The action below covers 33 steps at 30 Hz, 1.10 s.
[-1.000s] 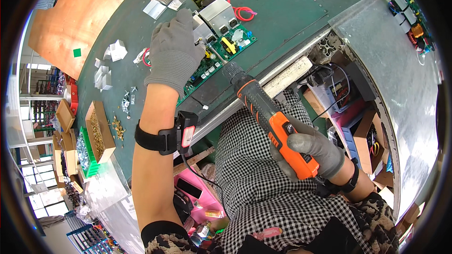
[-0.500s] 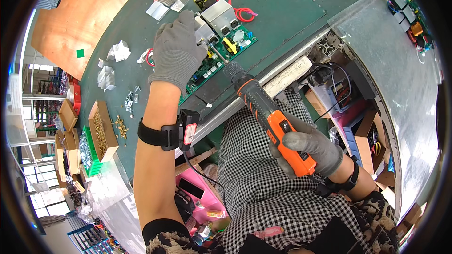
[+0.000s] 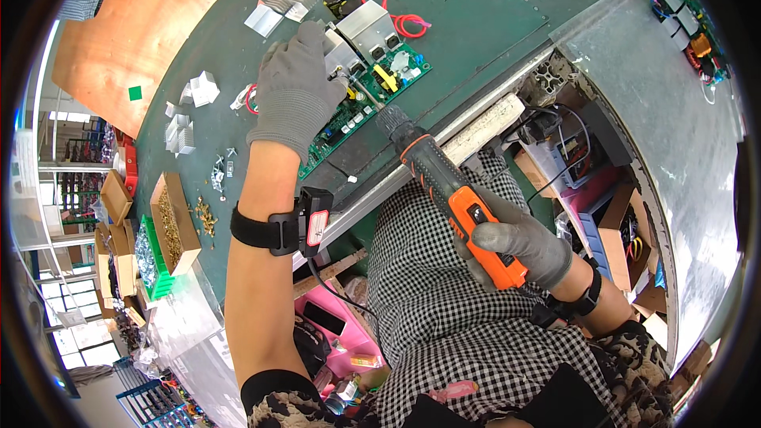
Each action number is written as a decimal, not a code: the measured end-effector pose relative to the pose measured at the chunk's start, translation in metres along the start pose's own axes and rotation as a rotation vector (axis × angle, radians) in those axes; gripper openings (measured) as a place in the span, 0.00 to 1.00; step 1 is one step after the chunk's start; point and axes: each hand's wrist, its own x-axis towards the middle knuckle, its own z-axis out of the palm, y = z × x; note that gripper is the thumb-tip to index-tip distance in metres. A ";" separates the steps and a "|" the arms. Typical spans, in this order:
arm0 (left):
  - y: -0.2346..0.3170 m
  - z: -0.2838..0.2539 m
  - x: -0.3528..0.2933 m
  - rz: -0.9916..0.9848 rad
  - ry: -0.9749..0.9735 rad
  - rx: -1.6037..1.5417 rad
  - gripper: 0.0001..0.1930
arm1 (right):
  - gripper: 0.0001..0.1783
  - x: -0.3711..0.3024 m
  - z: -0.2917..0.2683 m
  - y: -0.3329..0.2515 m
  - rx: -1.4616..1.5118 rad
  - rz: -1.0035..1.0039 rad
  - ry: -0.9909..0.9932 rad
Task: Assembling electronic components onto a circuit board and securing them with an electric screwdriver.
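A green circuit board (image 3: 337, 133) with silver heat sinks, black coils and yellow parts lies on the green worktop. My gloved left hand (image 3: 297, 83) covers its left part, fingers curled against a silver heat sink (image 3: 341, 55); the fingertips are partly hidden. In my gloved right hand (image 3: 527, 246) is an orange and black electric screwdriver (image 3: 452, 182), slanting up and left. Its thin bit (image 3: 365, 91) reaches in among the board's parts beside my left hand; a screw at the tip is too small to make out.
Loose heat sinks (image 3: 281, 0) lie beyond the board, more (image 3: 181, 133) to the left. Small metal parts, a cardboard box of brass-coloured pieces (image 3: 176, 222) and a green bin (image 3: 158, 277) sit at left. Another circuit board (image 3: 690, 28) rests far right. A pink bin (image 3: 349, 349) stands below the table.
The screwdriver and my right hand have shifted slightly up and left. The board and my left hand have moved a touch left, keeping the same hold.
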 end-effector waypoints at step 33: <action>-0.125 -0.010 -0.128 -0.583 0.036 -0.064 0.15 | 0.39 -0.023 -0.036 0.007 -0.167 0.261 -0.019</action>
